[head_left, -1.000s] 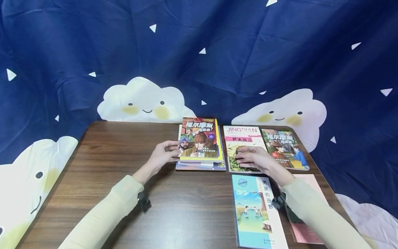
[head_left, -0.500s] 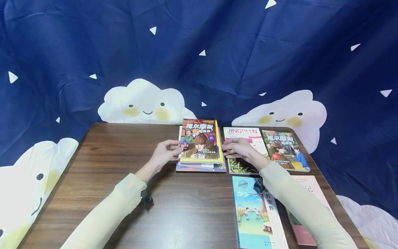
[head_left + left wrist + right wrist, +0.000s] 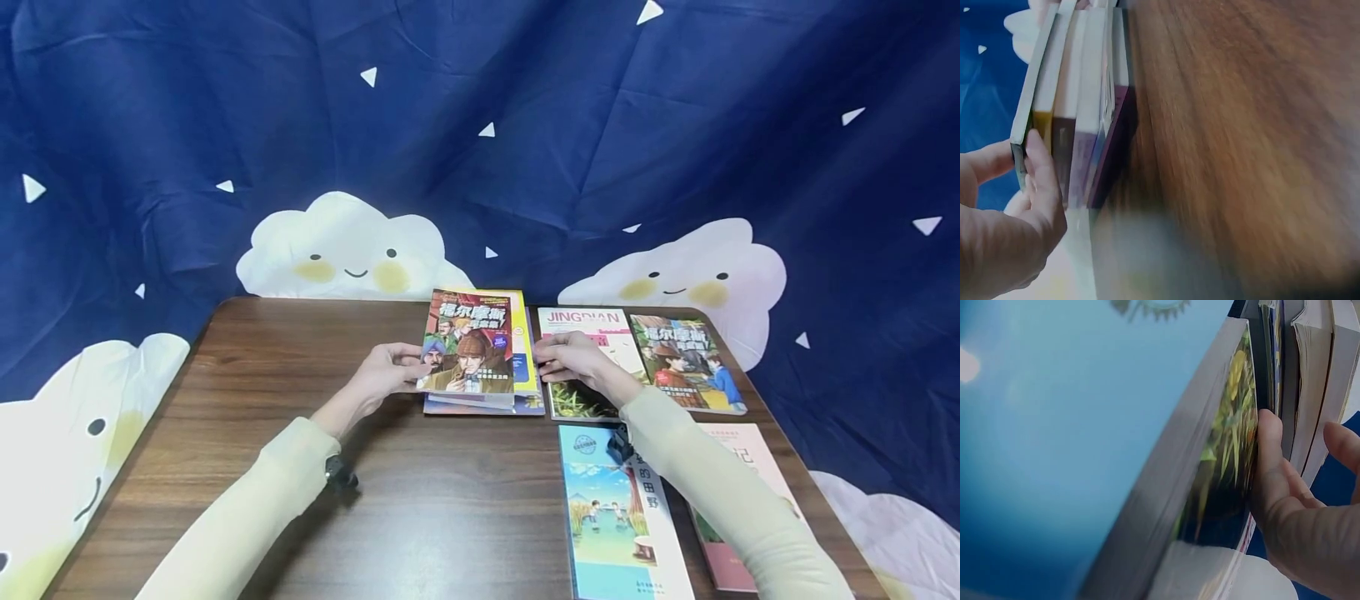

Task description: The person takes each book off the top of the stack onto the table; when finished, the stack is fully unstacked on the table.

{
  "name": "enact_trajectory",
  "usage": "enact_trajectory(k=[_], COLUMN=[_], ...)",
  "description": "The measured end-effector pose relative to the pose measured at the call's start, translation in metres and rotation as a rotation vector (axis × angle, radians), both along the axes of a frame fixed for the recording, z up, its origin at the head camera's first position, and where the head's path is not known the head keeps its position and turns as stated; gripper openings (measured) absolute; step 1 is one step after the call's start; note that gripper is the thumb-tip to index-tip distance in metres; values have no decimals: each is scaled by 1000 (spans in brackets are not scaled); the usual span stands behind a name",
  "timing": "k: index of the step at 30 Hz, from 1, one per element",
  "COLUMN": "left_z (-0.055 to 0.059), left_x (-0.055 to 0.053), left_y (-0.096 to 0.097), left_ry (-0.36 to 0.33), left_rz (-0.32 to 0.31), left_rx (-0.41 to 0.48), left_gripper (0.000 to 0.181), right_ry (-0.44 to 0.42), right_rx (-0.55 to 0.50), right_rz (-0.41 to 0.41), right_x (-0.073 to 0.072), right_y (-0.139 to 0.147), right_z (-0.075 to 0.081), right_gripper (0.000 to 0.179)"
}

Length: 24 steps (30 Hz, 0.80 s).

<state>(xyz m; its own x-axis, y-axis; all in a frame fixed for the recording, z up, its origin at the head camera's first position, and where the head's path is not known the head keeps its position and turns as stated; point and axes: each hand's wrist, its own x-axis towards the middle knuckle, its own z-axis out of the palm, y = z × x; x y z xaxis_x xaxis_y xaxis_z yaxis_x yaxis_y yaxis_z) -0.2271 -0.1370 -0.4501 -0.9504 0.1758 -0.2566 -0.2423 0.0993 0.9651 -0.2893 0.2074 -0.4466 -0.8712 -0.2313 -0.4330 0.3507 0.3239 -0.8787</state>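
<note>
At the back middle of the table stands a stack of books, topped by a red-brown detective book (image 3: 468, 342). My left hand (image 3: 375, 379) pinches that book's left edge; in the left wrist view its fingers (image 3: 1041, 162) lie under the cover and the thumb is on the other side. A yellow-edged book (image 3: 530, 358) shows beneath, with several more under it. On the stack's right side, my right hand (image 3: 581, 362) reaches over a white and pink book (image 3: 581, 318). Its fingers (image 3: 1269, 437) touch or nearly touch the stack's side, gripping nothing.
Right of the white and pink book lies another detective book (image 3: 686, 362). A blue and white book (image 3: 611, 517) and a pink book (image 3: 738, 500) lie nearer, partly under the right sleeve. A blue cloud-print cloth (image 3: 480, 167) hangs behind the wooden table (image 3: 420, 517).
My right hand has moved left from the white and pink book to the stack's side. My left hand has drawn the top detective book a little left and nearer, baring more of the yellow one.
</note>
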Motion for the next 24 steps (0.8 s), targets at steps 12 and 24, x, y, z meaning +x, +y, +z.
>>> enact_trajectory(k=[12,24], left_z=[2,7], left_x=[49,133], left_y=[-38,-50], left_ry=[-64,-43], left_rz=[-75,-257], left_rx=[157,199], left_gripper=[40,31], right_ry=[-8,-12], right_rx=[-25,-18], right_rz=[11,19], right_x=[1,-1], right_y=[0,1], right_z=[-1,0], right_gripper=[56,54])
